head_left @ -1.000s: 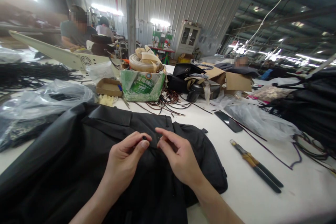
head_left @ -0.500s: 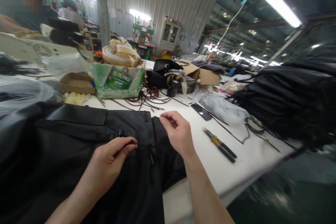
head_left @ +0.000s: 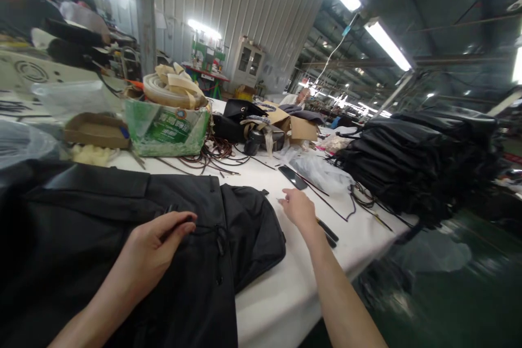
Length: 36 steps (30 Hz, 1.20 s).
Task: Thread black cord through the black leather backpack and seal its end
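A black garment [head_left: 122, 239] lies spread over the near part of the white table [head_left: 277, 293]. My left hand [head_left: 150, 247] rests on it, thumb and fingers pinched on a thin black cord end [head_left: 179, 223]. My right hand [head_left: 299, 209] is out over the table to the right of the garment, fingers loosely spread and holding nothing. It hovers just above black-handled pliers [head_left: 328, 231], which lie partly hidden under it. A black phone [head_left: 292, 176] lies a little beyond.
A green carton [head_left: 167, 130] holds rolls of tan strap, with brown cords [head_left: 216, 155] spilling beside it. Clear plastic bags [head_left: 318, 168] and a tall pile of black garments [head_left: 416, 163] fill the right. Cardboard boxes [head_left: 302, 128] stand behind. A person sits at the far left.
My right hand has left the garment and moved right to hover over the pliers, opening its fingers. My left hand keeps its pinch. The view has swung to the right.
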Available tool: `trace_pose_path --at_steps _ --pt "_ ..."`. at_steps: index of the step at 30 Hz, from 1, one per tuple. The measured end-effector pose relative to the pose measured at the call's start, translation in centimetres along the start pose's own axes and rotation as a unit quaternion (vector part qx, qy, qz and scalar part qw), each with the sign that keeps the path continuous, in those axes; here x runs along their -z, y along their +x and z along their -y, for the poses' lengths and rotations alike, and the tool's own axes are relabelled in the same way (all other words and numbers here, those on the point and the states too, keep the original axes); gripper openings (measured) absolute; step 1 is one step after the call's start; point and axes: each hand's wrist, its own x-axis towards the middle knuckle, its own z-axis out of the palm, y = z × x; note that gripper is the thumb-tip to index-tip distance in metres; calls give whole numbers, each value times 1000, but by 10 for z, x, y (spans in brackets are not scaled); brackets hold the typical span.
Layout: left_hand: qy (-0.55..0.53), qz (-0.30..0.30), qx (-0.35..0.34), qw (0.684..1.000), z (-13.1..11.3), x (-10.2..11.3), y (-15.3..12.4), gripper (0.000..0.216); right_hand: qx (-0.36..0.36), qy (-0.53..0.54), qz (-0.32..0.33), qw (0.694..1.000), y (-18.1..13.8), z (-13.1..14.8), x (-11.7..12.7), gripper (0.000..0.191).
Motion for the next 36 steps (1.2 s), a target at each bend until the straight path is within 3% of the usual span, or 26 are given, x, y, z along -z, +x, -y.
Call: trace_pose_path --at_steps 2,3,6,8,11,16,24,36 --pt "2 19 -11 1000 -6 0 0 24 80 63 -41 994 -20 25 10 26" --pt "1 28 -17 999 -10 0 0 21 156 125 -52 978 -32 40 15 26" --pt "-5 47 -32 998 -17 -1 0 18 395 282 15 874 -64 86 24 23" --pt "-15 53 -34 998 -20 0 0 18 467 303 46 829 -77 109 23 27" --pt "-34 68 -33 997 -23 1 -1 18 495 301 45 814 -81 125 13 31" --pt "-44 93 -34 994 -26 0 -1 17 521 266 18 811 -74 124 1 28" --pt "-55 94 -46 993 -20 -3 -2 14 593 169 -47 786 -73 124 3 18" --pt "-26 114 -45 992 -25 -2 -1 17 615 87 -80 780 -74 134 3 17"
